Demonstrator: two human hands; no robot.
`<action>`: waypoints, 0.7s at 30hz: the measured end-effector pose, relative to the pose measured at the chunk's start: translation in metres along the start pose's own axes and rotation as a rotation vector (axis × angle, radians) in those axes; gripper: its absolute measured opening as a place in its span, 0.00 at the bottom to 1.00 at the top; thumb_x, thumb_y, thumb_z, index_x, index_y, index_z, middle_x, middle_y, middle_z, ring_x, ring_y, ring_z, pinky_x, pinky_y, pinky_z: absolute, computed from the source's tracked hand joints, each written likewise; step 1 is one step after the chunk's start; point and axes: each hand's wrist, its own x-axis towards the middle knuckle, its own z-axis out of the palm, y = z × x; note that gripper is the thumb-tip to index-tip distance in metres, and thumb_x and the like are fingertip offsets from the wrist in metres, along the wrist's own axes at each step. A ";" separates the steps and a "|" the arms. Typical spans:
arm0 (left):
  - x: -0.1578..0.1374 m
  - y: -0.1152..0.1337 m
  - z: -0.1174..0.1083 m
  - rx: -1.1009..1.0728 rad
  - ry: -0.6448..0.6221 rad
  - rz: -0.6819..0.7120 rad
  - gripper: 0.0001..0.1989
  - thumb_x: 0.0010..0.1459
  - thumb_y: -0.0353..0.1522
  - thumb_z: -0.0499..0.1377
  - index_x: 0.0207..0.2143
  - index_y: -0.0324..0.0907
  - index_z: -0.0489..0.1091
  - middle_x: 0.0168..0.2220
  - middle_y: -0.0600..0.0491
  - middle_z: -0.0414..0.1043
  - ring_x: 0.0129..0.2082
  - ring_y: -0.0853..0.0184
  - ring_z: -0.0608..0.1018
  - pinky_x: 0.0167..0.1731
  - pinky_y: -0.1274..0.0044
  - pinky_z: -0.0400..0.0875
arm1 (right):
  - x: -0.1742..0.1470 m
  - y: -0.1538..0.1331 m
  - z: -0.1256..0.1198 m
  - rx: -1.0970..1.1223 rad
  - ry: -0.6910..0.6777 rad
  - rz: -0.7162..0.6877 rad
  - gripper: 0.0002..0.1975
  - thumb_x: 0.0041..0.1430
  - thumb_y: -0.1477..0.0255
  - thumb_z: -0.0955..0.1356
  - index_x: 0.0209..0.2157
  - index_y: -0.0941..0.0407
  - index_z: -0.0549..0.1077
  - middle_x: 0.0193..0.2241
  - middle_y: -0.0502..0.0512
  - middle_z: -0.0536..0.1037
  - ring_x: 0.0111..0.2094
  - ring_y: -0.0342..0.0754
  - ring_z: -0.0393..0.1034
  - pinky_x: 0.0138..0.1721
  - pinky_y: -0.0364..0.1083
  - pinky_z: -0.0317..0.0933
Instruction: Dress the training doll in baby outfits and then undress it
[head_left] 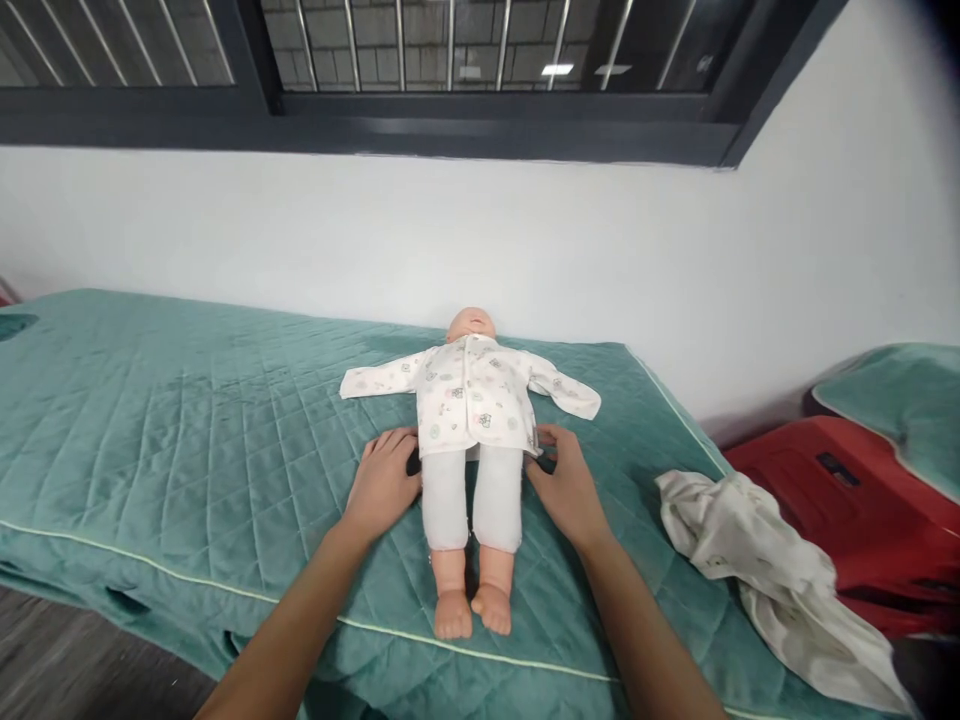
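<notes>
A baby doll [446,585] lies on its back on a green quilted bed cover [225,450], feet toward me. It wears a white printed baby shirt [472,400], fastened down the front, with both sleeves spread out sideways. White fabric covers its upper legs; the lower legs and feet are bare. At the shirt's left lower corner, my left hand [382,485] is closed with its fingertips partly hidden against the hem. On the opposite side, my right hand [566,485] pinches the hem's right corner between thumb and fingers.
Crumpled white cloth [780,570] lies at the bed's right edge. Beyond it stands a red suitcase [847,490], with green fabric [907,390] draped over its far side. A white wall [375,230] and a dark-framed barred window [465,125] rise behind the bed.
</notes>
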 end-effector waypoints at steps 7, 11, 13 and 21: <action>-0.001 -0.003 0.004 0.004 0.046 0.033 0.11 0.61 0.33 0.55 0.43 0.46 0.73 0.55 0.51 0.71 0.54 0.57 0.70 0.52 0.63 0.62 | 0.014 -0.002 0.002 -0.138 -0.029 0.169 0.12 0.56 0.64 0.66 0.39 0.55 0.67 0.36 0.54 0.76 0.37 0.51 0.71 0.39 0.47 0.61; -0.003 -0.005 0.005 -0.067 0.104 0.024 0.11 0.62 0.34 0.53 0.42 0.44 0.74 0.51 0.49 0.73 0.50 0.58 0.72 0.51 0.65 0.65 | 0.015 -0.009 -0.003 -0.177 -0.086 0.194 0.07 0.58 0.66 0.65 0.37 0.54 0.66 0.31 0.50 0.75 0.33 0.49 0.70 0.34 0.44 0.56; -0.005 -0.005 0.004 -0.111 0.152 -0.001 0.12 0.62 0.34 0.52 0.41 0.43 0.73 0.48 0.49 0.74 0.48 0.59 0.73 0.49 0.67 0.66 | 0.011 -0.011 -0.005 -0.215 -0.090 0.207 0.06 0.58 0.68 0.64 0.37 0.54 0.66 0.29 0.50 0.75 0.32 0.48 0.69 0.32 0.43 0.53; -0.010 -0.004 0.004 -0.124 0.201 -0.034 0.11 0.60 0.32 0.53 0.38 0.43 0.74 0.44 0.50 0.75 0.46 0.59 0.73 0.48 0.67 0.66 | -0.001 -0.018 -0.013 -0.343 -0.088 0.283 0.09 0.56 0.72 0.63 0.41 0.53 0.67 0.25 0.48 0.72 0.28 0.47 0.65 0.28 0.42 0.49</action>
